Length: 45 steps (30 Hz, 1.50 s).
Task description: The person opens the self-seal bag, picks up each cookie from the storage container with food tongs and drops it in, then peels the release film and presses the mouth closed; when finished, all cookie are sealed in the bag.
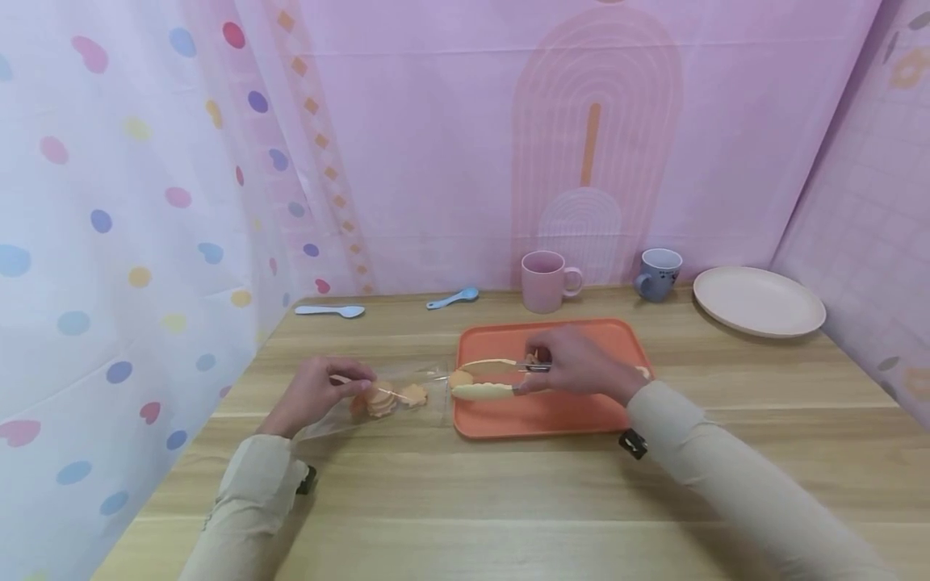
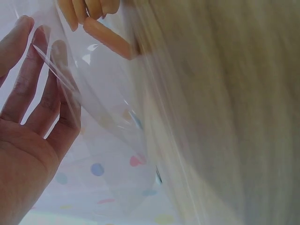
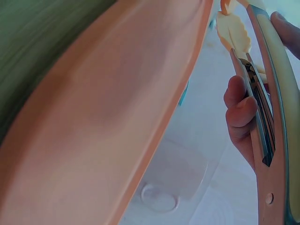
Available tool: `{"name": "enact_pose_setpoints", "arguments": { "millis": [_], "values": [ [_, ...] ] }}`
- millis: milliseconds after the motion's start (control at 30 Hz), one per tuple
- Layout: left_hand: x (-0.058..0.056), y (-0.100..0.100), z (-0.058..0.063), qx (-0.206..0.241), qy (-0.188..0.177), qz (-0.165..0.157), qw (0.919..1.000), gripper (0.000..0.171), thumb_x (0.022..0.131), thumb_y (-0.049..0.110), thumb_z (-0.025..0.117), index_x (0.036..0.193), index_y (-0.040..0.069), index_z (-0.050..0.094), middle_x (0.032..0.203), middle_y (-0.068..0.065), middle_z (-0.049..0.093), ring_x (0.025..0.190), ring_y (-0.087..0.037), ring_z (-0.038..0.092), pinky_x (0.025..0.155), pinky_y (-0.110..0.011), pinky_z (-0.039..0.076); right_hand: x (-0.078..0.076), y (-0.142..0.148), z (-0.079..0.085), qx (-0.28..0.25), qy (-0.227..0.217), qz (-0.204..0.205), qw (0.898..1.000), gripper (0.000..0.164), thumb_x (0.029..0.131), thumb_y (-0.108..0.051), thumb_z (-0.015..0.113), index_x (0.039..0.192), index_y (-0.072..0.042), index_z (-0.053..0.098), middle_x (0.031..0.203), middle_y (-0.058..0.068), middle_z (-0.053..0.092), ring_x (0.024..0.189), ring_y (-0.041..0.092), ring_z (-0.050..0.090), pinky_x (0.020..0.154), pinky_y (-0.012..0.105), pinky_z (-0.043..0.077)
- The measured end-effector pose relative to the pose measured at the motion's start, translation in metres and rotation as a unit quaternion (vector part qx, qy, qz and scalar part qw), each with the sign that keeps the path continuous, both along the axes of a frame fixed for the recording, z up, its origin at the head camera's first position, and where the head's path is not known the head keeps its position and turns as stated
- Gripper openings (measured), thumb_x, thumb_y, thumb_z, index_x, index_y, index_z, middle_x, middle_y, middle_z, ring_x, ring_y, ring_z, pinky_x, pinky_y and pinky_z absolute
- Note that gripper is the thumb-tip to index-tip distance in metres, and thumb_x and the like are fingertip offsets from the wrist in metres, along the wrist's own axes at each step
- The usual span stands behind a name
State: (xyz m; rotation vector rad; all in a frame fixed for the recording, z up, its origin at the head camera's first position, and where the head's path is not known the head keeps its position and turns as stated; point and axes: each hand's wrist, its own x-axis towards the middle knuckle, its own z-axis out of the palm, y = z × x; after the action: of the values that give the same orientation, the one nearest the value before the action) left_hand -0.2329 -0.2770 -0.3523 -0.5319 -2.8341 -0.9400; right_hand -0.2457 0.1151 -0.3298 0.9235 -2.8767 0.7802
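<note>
My left hand (image 1: 323, 391) pinches the edge of a clear plastic bag (image 1: 330, 420) between thumb and fingers. Inside that bag sits a stack of round biscuits (image 1: 380, 399), with one scalloped biscuit (image 1: 414, 394) beside it towards the mouth. In the left wrist view, the film (image 2: 105, 112) hangs past my fingers. My right hand (image 1: 577, 363) grips a pair of tongs (image 1: 483, 392) with cream-coloured heads, over the orange tray (image 1: 538, 420). Between the tong tips, at the tray's left rim, is a single biscuit (image 1: 460, 378). Part of the tongs is hidden by my right hand.
Along the back stand a pink mug (image 1: 542, 282) and a blue-grey cup (image 1: 659, 276). A cream plate (image 1: 759, 303) lies at the right. Two spoons, one pale blue (image 1: 330, 311) and one blue (image 1: 454, 298), lie at the back left. Curtains enclose the table (image 1: 465, 516).
</note>
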Motion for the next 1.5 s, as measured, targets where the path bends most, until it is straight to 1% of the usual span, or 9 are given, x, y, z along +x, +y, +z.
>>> {"name": "enact_pose_setpoints", "arguments": {
  "millis": [233,367,600,733,900,1033,1133,1300,1500],
  "values": [
    [0.001,0.0,0.002,-0.001,-0.002,-0.001,1.0,0.012,0.081,0.015,0.07,0.092,0.016,0.073,0.096,0.0,0.073,0.093,-0.016,0.065,0.07,-0.015,0.054,-0.003,-0.025,0.001,-0.005,-0.004,0.03,1.0,0.034,0.065,-0.051,0.078,0.074,-0.025,0.058,0.062,-0.006,0.049,0.058,0.008,0.043,0.05,0.022,0.035],
    [0.001,0.0,0.004,0.004,-0.004,-0.001,1.0,0.011,0.081,0.015,0.07,0.092,0.017,0.073,0.096,0.0,0.073,0.093,-0.013,0.065,0.07,-0.015,0.054,-0.004,-0.035,0.002,-0.011,0.003,0.053,0.999,0.034,0.066,-0.05,0.078,0.071,-0.024,0.056,0.06,-0.006,0.047,0.056,0.006,0.04,0.049,0.02,0.033],
    [0.0,-0.001,0.003,0.003,0.007,-0.005,1.0,0.011,0.081,0.016,0.07,0.092,0.017,0.073,0.095,-0.002,0.073,0.094,-0.018,0.066,0.071,-0.022,0.057,-0.007,-0.049,0.0,-0.013,-0.002,0.067,0.998,0.036,0.066,-0.049,0.078,0.072,-0.022,0.057,0.062,-0.006,0.053,0.057,0.006,0.044,0.051,0.021,0.038],
    [0.0,-0.001,0.004,-0.003,0.012,-0.004,0.9999,0.011,0.081,0.015,0.07,0.092,0.016,0.073,0.094,-0.002,0.073,0.093,-0.017,0.066,0.071,-0.022,0.057,-0.009,-0.056,-0.001,-0.015,-0.001,0.074,0.997,0.035,0.066,-0.048,0.079,0.071,-0.021,0.056,0.063,-0.003,0.054,0.057,0.007,0.044,0.051,0.022,0.039],
    [0.001,0.001,0.004,0.001,0.009,-0.003,1.0,0.012,0.081,0.014,0.071,0.092,0.014,0.073,0.094,-0.001,0.073,0.09,-0.013,0.066,0.07,-0.02,0.056,-0.01,-0.064,-0.003,-0.013,-0.003,0.071,0.997,0.038,0.066,-0.048,0.079,0.073,-0.018,0.056,0.063,-0.001,0.052,0.057,0.008,0.042,0.051,0.021,0.036],
    [0.002,0.001,0.005,0.005,0.01,-0.004,0.9999,0.011,0.081,0.015,0.071,0.091,0.015,0.073,0.093,0.0,0.073,0.09,-0.009,0.065,0.07,-0.018,0.056,-0.01,-0.068,-0.004,-0.012,-0.003,0.064,0.998,0.036,0.067,-0.048,0.079,0.074,-0.019,0.057,0.064,-0.003,0.052,0.058,0.008,0.042,0.051,0.021,0.036],
    [0.002,0.001,0.006,0.003,0.01,-0.005,0.9999,0.011,0.081,0.015,0.07,0.092,0.015,0.073,0.094,0.001,0.073,0.09,-0.01,0.065,0.07,-0.017,0.055,-0.01,-0.071,-0.004,-0.019,-0.006,0.063,0.998,0.035,0.067,-0.047,0.079,0.074,-0.019,0.057,0.065,-0.004,0.053,0.06,0.008,0.043,0.052,0.021,0.037],
    [0.002,0.0,0.007,-0.004,0.011,-0.01,0.9999,0.011,0.082,0.014,0.069,0.093,0.014,0.073,0.095,0.0,0.073,0.092,-0.015,0.065,0.069,-0.016,0.055,-0.01,-0.074,-0.005,-0.03,-0.011,0.063,0.997,0.036,0.067,-0.044,0.08,0.075,-0.015,0.059,0.066,-0.003,0.053,0.06,0.008,0.042,0.053,0.021,0.037],
    [0.002,0.0,0.005,0.004,0.008,-0.007,0.9999,0.011,0.082,0.013,0.07,0.092,0.014,0.073,0.096,0.0,0.073,0.093,-0.014,0.065,0.069,-0.016,0.055,-0.008,-0.073,-0.005,-0.026,-0.018,0.051,0.998,0.036,0.067,-0.045,0.079,0.075,-0.017,0.058,0.066,-0.003,0.052,0.061,0.008,0.042,0.053,0.021,0.037]
  ]
}}
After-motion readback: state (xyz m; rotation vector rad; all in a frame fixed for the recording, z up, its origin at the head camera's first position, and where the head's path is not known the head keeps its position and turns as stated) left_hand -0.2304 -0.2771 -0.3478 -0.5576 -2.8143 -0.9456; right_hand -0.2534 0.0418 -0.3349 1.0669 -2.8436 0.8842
